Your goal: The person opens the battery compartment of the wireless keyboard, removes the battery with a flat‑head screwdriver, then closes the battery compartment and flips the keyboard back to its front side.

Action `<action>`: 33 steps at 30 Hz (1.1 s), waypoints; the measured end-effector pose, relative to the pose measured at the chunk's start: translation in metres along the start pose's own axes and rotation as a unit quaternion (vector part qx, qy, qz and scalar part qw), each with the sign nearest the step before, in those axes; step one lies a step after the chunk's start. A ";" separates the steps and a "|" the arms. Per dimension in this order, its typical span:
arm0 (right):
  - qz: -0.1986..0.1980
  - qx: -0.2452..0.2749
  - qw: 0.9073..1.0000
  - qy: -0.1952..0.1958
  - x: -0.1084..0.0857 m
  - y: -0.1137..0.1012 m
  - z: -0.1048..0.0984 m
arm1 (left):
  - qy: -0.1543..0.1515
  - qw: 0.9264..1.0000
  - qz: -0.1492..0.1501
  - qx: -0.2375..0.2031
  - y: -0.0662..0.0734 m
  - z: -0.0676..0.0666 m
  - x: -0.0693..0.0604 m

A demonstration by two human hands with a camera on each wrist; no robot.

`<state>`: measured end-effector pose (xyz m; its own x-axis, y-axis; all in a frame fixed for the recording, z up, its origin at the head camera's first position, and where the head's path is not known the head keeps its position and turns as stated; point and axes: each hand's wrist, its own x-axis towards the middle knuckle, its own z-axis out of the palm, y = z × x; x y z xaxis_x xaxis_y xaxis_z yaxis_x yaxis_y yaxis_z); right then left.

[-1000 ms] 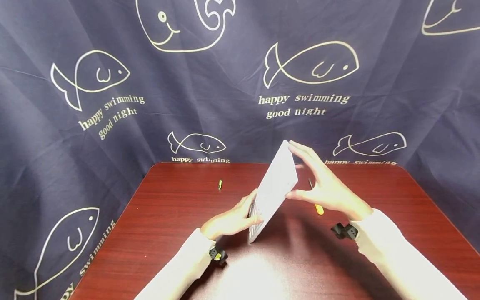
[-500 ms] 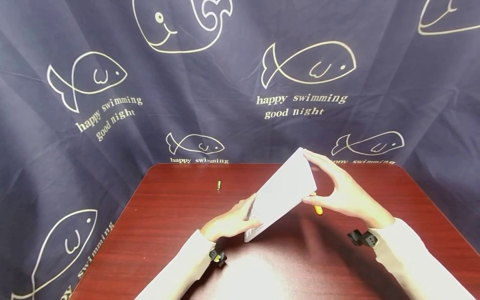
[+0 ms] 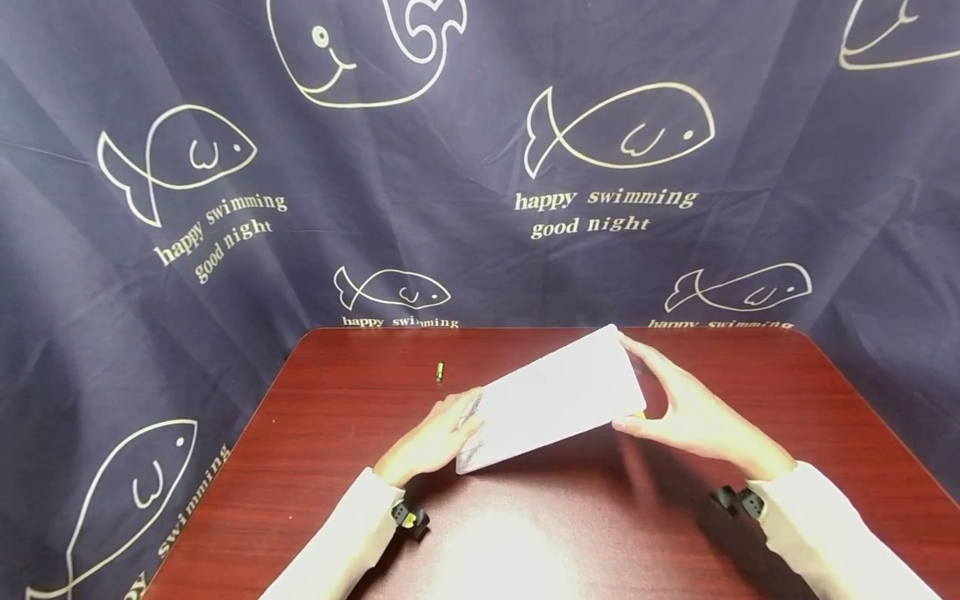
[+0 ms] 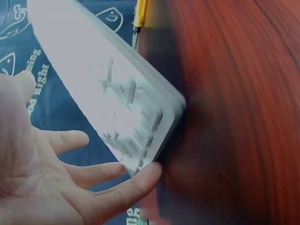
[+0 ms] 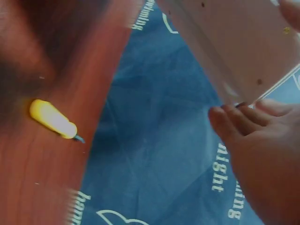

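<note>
A white keyboard (image 3: 555, 400) is held tilted above the table, its right end higher, between my two hands. Its keyed face (image 4: 126, 103) shows in the left wrist view, washed out by glare. My left hand (image 3: 427, 437) holds the left end, with fingertips at the corner edge in the left wrist view. At the right end, my right hand (image 3: 693, 412) grips the short edge between thumb and fingers. The right wrist view catches the underside of the keyboard (image 5: 243, 42), dotted with small screw holes, and my right hand (image 5: 262, 136) at its corner.
A yellow-handled screwdriver (image 5: 54, 119) lies on the red-brown table (image 3: 337, 467), mostly hidden behind the keyboard in the head view. Farther back lies a small green cylinder, battery-like (image 3: 439, 372). A dark blue fish-print curtain (image 3: 480, 167) hangs behind the table.
The keyboard has turned from steep to nearly level, its right end swinging rightward and down with my right hand. My left hand has shifted slightly left. The screwdriver has become mostly covered.
</note>
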<state>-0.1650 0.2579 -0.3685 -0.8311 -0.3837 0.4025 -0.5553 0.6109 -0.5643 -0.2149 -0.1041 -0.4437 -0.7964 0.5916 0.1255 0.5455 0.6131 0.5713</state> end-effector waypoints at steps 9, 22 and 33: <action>0.060 -0.071 0.993 -0.068 -0.016 0.024 0.030 | 0.033 0.996 -0.077 -0.008 -0.008 -0.012 -0.011; 0.114 -0.076 0.979 -0.148 -0.027 0.030 0.060 | 0.042 0.996 -0.077 0.001 -0.003 -0.009 -0.015; 0.147 -0.114 0.970 -0.155 -0.023 0.017 0.067 | 0.065 0.996 -0.055 0.040 0.002 -0.013 -0.017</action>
<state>-0.1568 0.2309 -0.4355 -0.9411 -0.3380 -0.0068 -0.3018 0.8490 -0.4336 -0.2037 -0.1196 -0.4345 -0.8765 0.4496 0.1721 0.4683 0.7135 0.5211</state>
